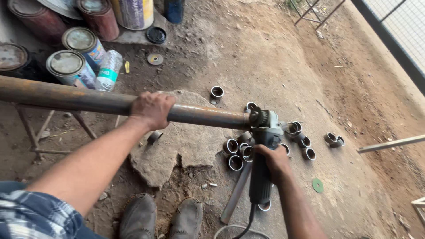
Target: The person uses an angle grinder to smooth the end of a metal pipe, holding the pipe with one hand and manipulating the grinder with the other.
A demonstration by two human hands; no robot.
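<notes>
While hands grip pipe (88,101) and grinder (264,146), rings (239,152) litter dirt floor (274,57) (flat stone (177,146) below).

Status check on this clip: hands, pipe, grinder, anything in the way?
Left hand clamped over rusty pipe. Right hand gripping angle grinder, its head at the pipe's end. Cut pipe rings scattered on ground beneath.

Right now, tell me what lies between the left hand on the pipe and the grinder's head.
Only a bare stretch of the rusty pipe runs from the left hand to the angle grinder at its end, as the head view shows.
</notes>
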